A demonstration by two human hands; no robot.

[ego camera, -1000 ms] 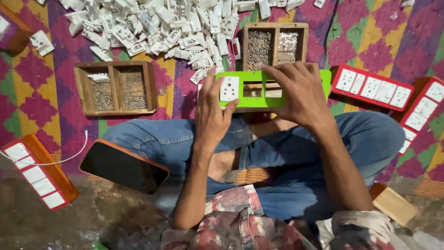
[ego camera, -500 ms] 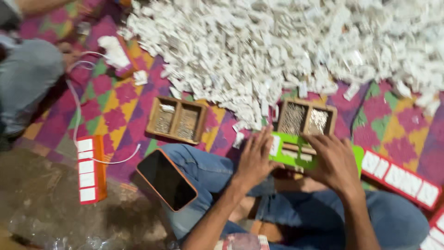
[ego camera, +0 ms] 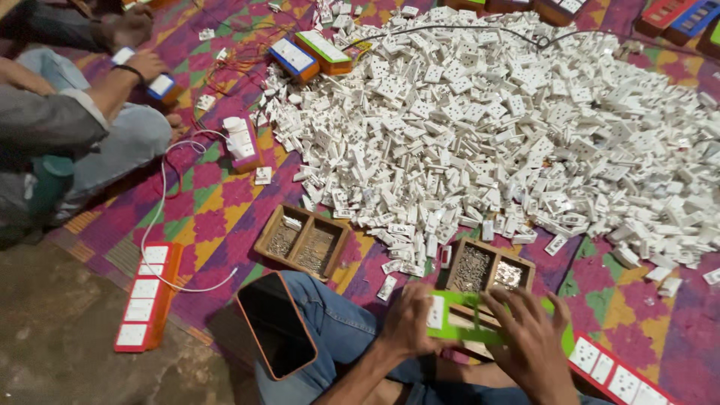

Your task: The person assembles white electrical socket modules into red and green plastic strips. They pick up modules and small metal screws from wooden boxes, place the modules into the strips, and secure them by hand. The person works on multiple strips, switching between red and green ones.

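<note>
Both my hands hold a green power-strip frame over my lap, at the bottom of the view. My left hand grips its left end, where one white socket module sits in the frame. My right hand lies on top of the right half with its fingers spread, pressing on it. The rest of the frame's openings look bare, partly hidden by my fingers.
A huge pile of white socket modules covers the patterned mat. Two wooden trays of screws stand before my knees. A phone rests on my left knee. Filled strips lie left and right. Another person works at upper left.
My head has turned up and left, so the pile and the other person fill more of the view. My hands stay on the green frame, the right hand's fingers now spread over it.
</note>
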